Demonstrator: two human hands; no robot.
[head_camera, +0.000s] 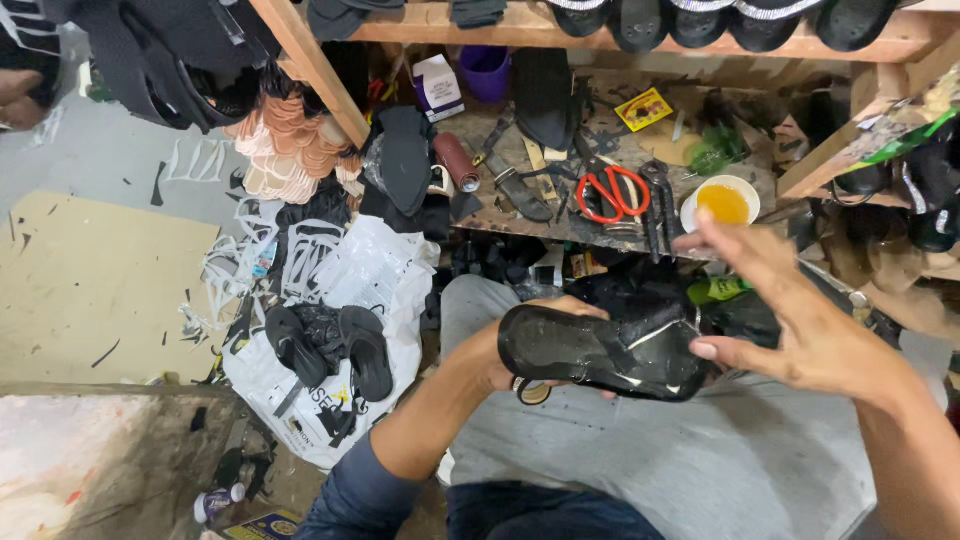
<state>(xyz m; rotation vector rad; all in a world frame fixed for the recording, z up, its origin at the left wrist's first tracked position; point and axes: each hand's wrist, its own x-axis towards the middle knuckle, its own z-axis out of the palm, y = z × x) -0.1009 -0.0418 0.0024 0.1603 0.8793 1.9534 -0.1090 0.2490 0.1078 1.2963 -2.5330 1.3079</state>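
Hands meet over the person's lap, a little right of the middle of the view, and between them lies a black sandal sole (600, 352), long and flat, with its glossy face turned up toward the camera. The left hand (520, 355) comes from 7 o'clock and carries the sole from below; its fingers are closed around the heel end, probably so that the upper face stays free. The right hand (790, 320) comes from 4 o'clock with fingers spread apart and nearly straight; it clamps nothing, and only the thumb tip and perhaps one fingertip touch the toe end of the sole, as if to keep the palm away from a wet or sticky surface. At 1 o'clock from the sole a small white bowl of yellow liquid (722, 203) stands at the edge of the cluttered workbench (560, 225), near to the right hand, and red-handled scissors (612, 193) lie just beside it at its 9 o'clock. At 9 o'clock from the sole, on the floor, a white plastic bag (385, 280) holds two finished black sandals (330, 345), well apart from the hands.
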